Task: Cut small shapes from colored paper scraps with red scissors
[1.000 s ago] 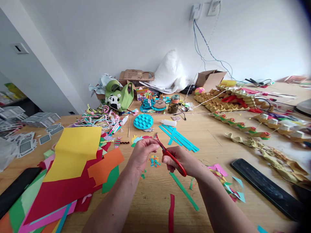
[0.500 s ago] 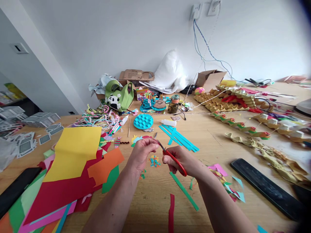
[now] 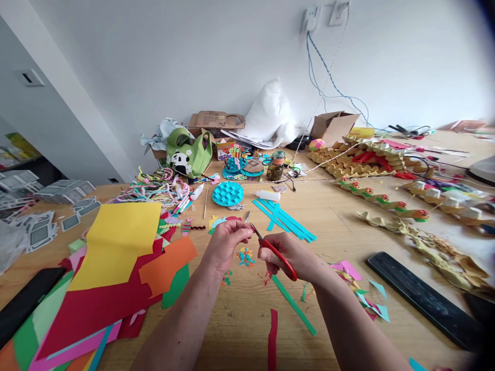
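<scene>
My right hand (image 3: 281, 252) grips a pair of scissors (image 3: 275, 253) with red handles, the narrow blades pointing up and left. Close to the blade tips, my left hand (image 3: 229, 239) is closed in a pinch; what lies between its fingertips is too small to make out. Below the hands, a small pile of blue, orange and yellow paper bits (image 3: 246, 256) rests on the wooden table. A few red paper scraps (image 3: 266, 278) lie under my right hand. Nearer to me are a green paper strip (image 3: 294, 305) and a red paper strip (image 3: 273, 337).
Coloured paper sheets (image 3: 116, 242) are heaped on the left. Beyond the hands are a blue scalloped disc (image 3: 228, 194), blue paper strips (image 3: 284, 220) and a white bottle (image 3: 268, 195). To the right lie a long black tray-like object (image 3: 421, 299) and egg-carton strips (image 3: 382, 198).
Red paper scraps now show on the table beneath my right hand, where none were visible before. Both hands and the scissors stay almost in place.
</scene>
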